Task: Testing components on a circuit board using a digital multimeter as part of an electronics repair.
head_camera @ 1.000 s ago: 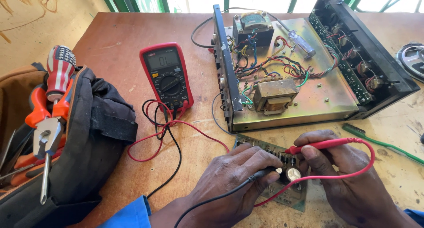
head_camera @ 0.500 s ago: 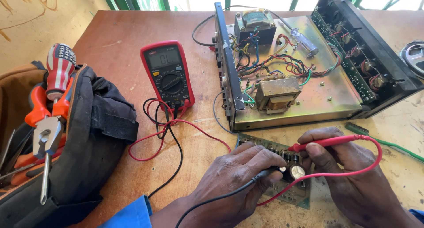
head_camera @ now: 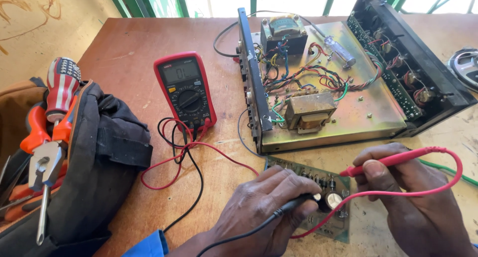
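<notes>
**A:** In the head view, what do the two hands hold?

**B:** The left hand (head_camera: 266,207) is closed around a black test probe (head_camera: 294,205), its fingers curled over the shaft and the tip pressed down near a round capacitor (head_camera: 332,201). The right hand (head_camera: 411,197) pinches a red test probe (head_camera: 393,160) between thumb and fingers, the tip pointing toward the left hand.

**A:** And the thing they work on?

**B:** A green circuit board (head_camera: 318,187) lies flat on the wooden table (head_camera: 124,53), between the two hands and partly under the left fingers. Both probe tips meet the board near its capacitor; the exact contact points are too small to tell.

**A:** Where do the leads run?

**B:** The red lead (head_camera: 448,180) loops out over the right hand and back under it toward the board. The black lead (head_camera: 239,234) trails back under the left wrist. Both end up at a red digital multimeter (head_camera: 185,90), which lies face up beyond the left hand, well apart from it.

**A:** What else is about?

**B:** Just beyond both hands sits an open amplifier chassis (head_camera: 348,117), with a transformer (head_camera: 308,110), coloured wiring and a row of knobs on its far panel. Far off the left hand's outer side lies a dark tool bag (head_camera: 94,162) holding orange-handled pliers (head_camera: 42,137) and a striped screwdriver (head_camera: 62,85). A green wire (head_camera: 448,172) lies beside the right hand.
</notes>
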